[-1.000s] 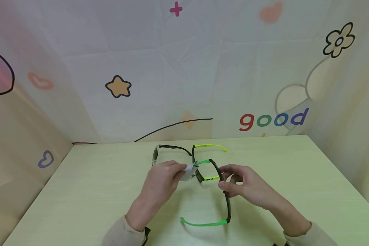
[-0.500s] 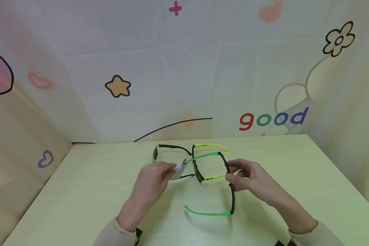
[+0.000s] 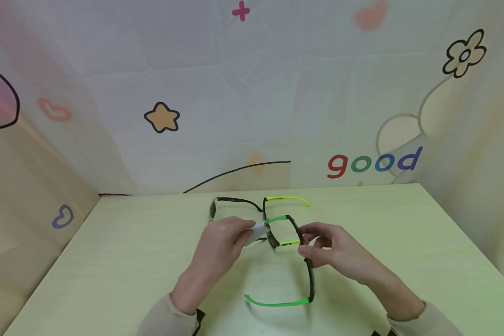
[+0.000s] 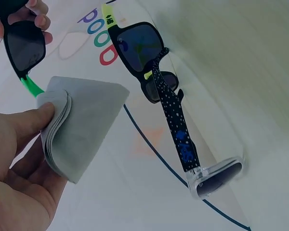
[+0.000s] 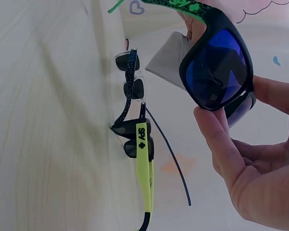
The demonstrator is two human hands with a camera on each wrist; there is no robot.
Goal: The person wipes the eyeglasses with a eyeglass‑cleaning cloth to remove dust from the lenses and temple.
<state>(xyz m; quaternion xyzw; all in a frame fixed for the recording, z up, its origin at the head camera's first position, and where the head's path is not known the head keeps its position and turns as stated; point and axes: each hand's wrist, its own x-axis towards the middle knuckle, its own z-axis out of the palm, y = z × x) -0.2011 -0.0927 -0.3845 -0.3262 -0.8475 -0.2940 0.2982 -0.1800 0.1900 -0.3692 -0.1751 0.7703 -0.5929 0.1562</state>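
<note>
My right hand (image 3: 340, 252) holds black-framed sunglasses (image 3: 310, 279) with green temples near the middle of the frame, above the table. In the right wrist view their lens (image 5: 219, 70) looks dark blue, and the thumb and fingers grip the frame around the bridge. Between the thumb and fingers of my left hand (image 3: 218, 242) is a folded grey cloth (image 4: 89, 125), wrapped about the end of the far green temple (image 4: 32, 86). The cloth hides that temple's tip. The near temple (image 3: 277, 305) extends freely to the left.
Behind the hands, sunglasses with yellow temples (image 3: 287, 199) rest on the pale table (image 3: 122, 261). To their left lie sunglasses with a clear front (image 3: 212, 210) and speckled dark temples, partly hidden by my left hand. A printed curtain (image 3: 235, 93) hangs behind the table.
Half a second ago the hands were farther apart, with the cloth nearer the temple's tip. Now they have come back together, the cloth sits farther along the temple, and the sunglasses are lower left.
</note>
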